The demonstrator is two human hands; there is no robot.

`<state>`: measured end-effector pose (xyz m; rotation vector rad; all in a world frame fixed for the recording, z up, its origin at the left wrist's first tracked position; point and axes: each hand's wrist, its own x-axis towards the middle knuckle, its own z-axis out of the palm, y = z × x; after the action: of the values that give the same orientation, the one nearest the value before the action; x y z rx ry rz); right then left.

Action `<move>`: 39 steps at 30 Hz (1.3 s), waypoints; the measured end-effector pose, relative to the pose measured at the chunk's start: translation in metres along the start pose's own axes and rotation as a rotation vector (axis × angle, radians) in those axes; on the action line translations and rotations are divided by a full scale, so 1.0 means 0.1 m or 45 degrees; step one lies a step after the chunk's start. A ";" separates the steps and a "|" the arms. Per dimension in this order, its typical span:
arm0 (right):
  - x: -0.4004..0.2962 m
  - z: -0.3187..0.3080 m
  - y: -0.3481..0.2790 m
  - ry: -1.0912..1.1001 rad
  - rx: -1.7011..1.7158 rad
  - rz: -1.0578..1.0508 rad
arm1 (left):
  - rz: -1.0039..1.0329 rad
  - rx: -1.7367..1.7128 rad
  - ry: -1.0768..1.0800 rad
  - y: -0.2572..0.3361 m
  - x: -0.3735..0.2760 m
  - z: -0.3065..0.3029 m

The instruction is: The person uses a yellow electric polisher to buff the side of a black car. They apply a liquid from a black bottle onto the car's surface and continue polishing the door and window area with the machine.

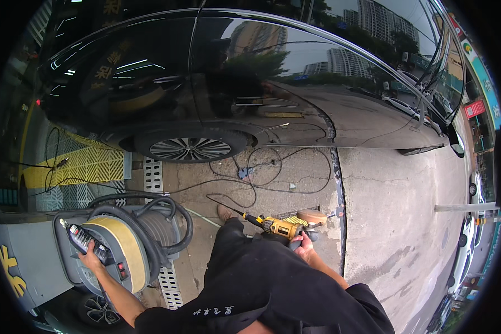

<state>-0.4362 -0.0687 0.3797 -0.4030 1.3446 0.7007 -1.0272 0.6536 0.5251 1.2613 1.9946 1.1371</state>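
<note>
My left hand (91, 257) is closed around a dark plastic bottle with a printed label (83, 239), over the top of a grey and yellow drum-shaped vacuum cleaner (137, 254). My right hand (304, 244) grips the side handle of a yellow and black DeWalt rotary polisher (280, 227), held low in front of my body. The polisher's round pad (312, 216) faces away from me. Its black cord runs back to the ground. Beyond stands a glossy black car (250, 83), apart from the polisher.
Loose black cable (292, 191) lies looped on the concrete beside the car's rear wheel (191, 149). A perforated drain cover (153, 175) and yellow floor grating (96, 163) are at left. The vacuum's thick hose (188, 234) coils around it. Another vehicle's wheel (102, 309) shows lower left.
</note>
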 end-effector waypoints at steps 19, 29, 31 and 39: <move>0.17 -2.57 -2.33 -0.211 0.140 0.156 | 0.664 -0.392 -1.516 2.40 -5.81 1.95; -0.11 -2.88 -2.38 -0.141 0.165 -0.100 | 1.833 -0.558 -0.869 4.21 -6.31 1.77; -0.12 -2.89 -2.32 -0.138 0.181 -0.110 | 1.999 -0.829 -0.813 4.34 -6.25 1.92; -0.09 -2.96 -2.15 -0.134 0.256 -0.161 | 1.363 0.449 -1.040 3.99 -5.57 3.17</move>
<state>-0.5136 -0.4178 0.3019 -0.2834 1.2646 0.4704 -0.3543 0.3572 0.6981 2.5803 0.8594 0.4337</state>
